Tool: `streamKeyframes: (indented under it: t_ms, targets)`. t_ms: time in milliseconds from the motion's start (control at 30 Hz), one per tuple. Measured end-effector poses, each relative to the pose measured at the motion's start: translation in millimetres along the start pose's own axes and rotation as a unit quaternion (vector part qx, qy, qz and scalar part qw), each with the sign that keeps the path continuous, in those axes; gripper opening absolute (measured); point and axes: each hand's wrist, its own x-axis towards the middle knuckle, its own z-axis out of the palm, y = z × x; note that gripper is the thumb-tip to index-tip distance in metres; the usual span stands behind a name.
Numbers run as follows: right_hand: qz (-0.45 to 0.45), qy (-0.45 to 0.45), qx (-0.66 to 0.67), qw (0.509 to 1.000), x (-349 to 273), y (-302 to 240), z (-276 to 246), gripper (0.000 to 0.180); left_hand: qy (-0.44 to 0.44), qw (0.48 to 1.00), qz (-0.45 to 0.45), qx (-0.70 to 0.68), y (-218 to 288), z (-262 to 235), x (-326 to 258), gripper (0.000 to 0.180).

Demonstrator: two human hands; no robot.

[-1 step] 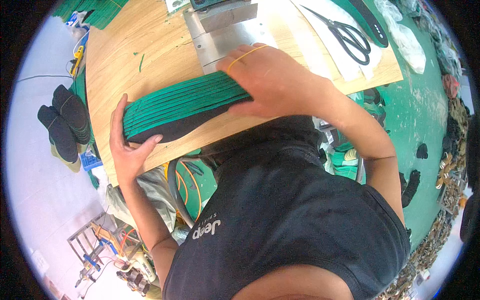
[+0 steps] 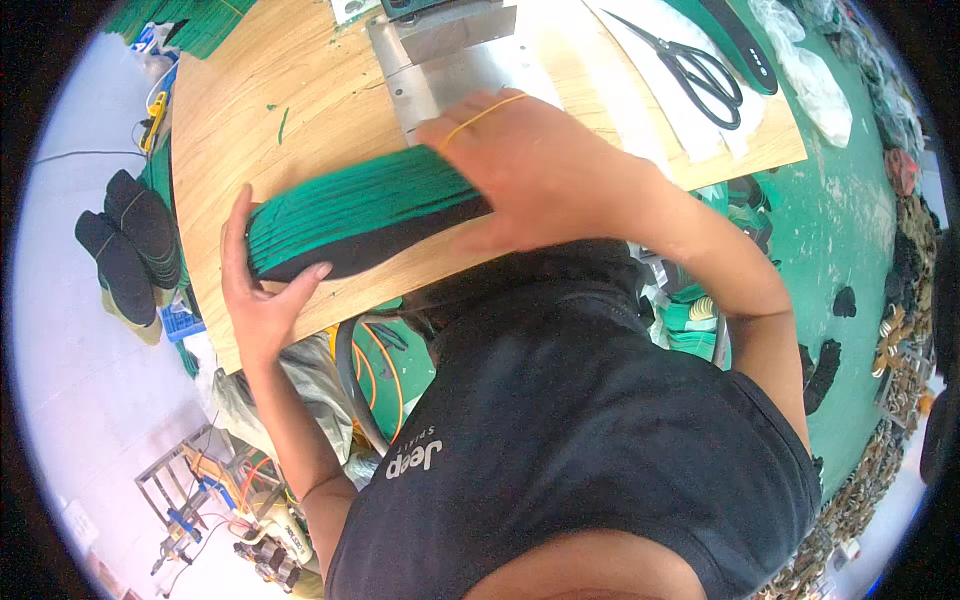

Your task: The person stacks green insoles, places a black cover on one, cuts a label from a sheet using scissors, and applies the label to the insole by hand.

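Note:
A stack of green insoles point(image 2: 360, 205), black on the near face, lies on its side across the wooden table. My left hand point(image 2: 255, 290) is wrapped around its left end, fingers at the far side and thumb on the near black face. My right hand point(image 2: 540, 165), slightly blurred, clasps the right end from above, and its palm and fingers hide that end. A thin yellow rubber band point(image 2: 487, 115) stretches across the fingers of my right hand.
Beyond the stack, a metal plate with a machine point(image 2: 455, 60) stands on the wooden table point(image 2: 240, 130). Black scissors point(image 2: 690, 75) lie on white sheets at the right, beside a loose insole point(image 2: 735, 45). Dark insole bundles point(image 2: 130, 240) sit left of the table.
My right hand has shifted slightly left and nearer along the stack, with the rubber band still across its fingers. The stack's right part has moved a little; my left hand stays nearly in place.

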Motion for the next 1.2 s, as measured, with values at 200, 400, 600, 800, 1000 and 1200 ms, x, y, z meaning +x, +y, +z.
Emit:
streamKeyframes:
  t_ms: [200,400,600,800,1000,1200]
  targets:
    - [0.004,-0.101,0.028,0.995,30,-20,2,0.067,0.028,0.998,0.011,-0.060,14,2,-8,0.104]
    - [0.045,-0.022,0.017,0.999,-6,11,-7,0.068,0.086,0.990,0.108,-0.002,-15,-2,-15,0.071]
    - [0.030,0.041,0.019,0.999,-7,3,3,0.064,0.043,0.990,0.133,0.029,4,5,-4,0.085]
    - [0.057,-0.017,0.021,0.998,-10,4,-7,0.071,0.066,0.983,0.154,0.070,-3,-1,-7,0.071]
    - [0.027,-0.012,-0.009,1.000,-5,5,-1,0.066,0.010,1.000,0.022,-0.014,8,-1,-9,0.073]
    - [0.053,0.043,0.000,0.998,-11,6,-4,0.071,0.041,0.983,0.177,0.037,-14,-4,4,0.077]
